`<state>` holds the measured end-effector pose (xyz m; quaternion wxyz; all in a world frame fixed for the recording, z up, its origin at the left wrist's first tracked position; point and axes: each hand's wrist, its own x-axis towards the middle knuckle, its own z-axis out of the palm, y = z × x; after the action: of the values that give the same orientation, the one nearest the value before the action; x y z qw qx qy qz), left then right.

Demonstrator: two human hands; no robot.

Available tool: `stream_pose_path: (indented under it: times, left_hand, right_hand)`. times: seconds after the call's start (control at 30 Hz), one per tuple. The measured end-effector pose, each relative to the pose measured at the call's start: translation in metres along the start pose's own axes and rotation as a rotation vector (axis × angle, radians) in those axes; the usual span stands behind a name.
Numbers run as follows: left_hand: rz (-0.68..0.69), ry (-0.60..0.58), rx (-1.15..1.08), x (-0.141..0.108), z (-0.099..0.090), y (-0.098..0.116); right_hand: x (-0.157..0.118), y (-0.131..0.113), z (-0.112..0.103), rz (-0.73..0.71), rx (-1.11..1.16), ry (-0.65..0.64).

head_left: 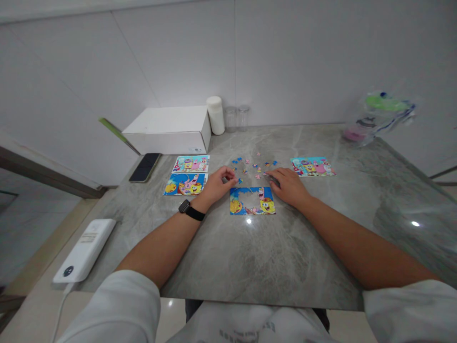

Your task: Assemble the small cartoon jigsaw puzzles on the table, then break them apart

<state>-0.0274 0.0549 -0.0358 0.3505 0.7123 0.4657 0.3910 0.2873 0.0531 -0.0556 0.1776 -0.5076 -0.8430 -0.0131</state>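
Note:
The partly filled jigsaw puzzle (235,206) lies flat in front of me, its border joined around a gap in the middle. It shows blue, yellow and pink cartoon figures. My left hand (218,185), with a black watch on the wrist, is curled at the puzzle's upper left, its fingertips closed at a blue puzzle piece (240,181). Over the upper right corner rests my right hand (288,185), fingers stretched and apart. Its index fingertip is beside a small pink piece (265,174). Several loose pieces (257,176) lie scattered between and beyond the hands.
Two picture cards (191,164) (183,185) lie left, and a finished-looking puzzle (313,166) lies right. Behind stand a white box (164,131), a white bottle (215,116) and two clear jars (243,118). A phone (145,167), a power bank (85,250) and a bagged cup (371,119) flank them.

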Motion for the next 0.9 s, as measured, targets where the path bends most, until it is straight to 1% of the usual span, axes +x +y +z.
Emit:
stream_pose_path:
  times: [0.13,0.3,0.37,0.43,0.57,0.67,0.73,0.9]
  left_hand:
    - [0.009,-0.062,-0.029,-0.002,0.001,0.001]
    - [0.037,-0.098,-0.016,-0.003,0.001,0.002]
    - [0.041,-0.112,0.001,-0.004,0.001,0.006]
    - [0.047,-0.130,0.009,-0.005,0.001,0.011]
    - [0.082,-0.178,-0.003,-0.007,0.004,0.017]
    - [0.117,-0.217,-0.019,-0.008,0.007,0.018]
    - [0.124,-0.246,-0.027,-0.009,0.008,0.019]
    - [0.093,-0.291,-0.069,-0.011,0.010,0.024]
  right_hand:
    - [0.000,-0.001,0.000,0.000,0.016,-0.006]
    - [0.001,-0.004,-0.005,-0.006,0.052,0.012]
    - [0.002,-0.008,-0.010,-0.058,0.096,0.038]
    - [0.002,-0.016,-0.015,-0.147,0.151,0.055]
    - [0.000,-0.040,-0.021,-0.308,0.251,0.051]
    - [0.001,-0.056,-0.022,-0.368,0.303,0.062]
    - [0.002,-0.063,-0.022,-0.411,0.331,0.073]
    - [0.005,-0.066,-0.021,-0.453,0.357,0.072]
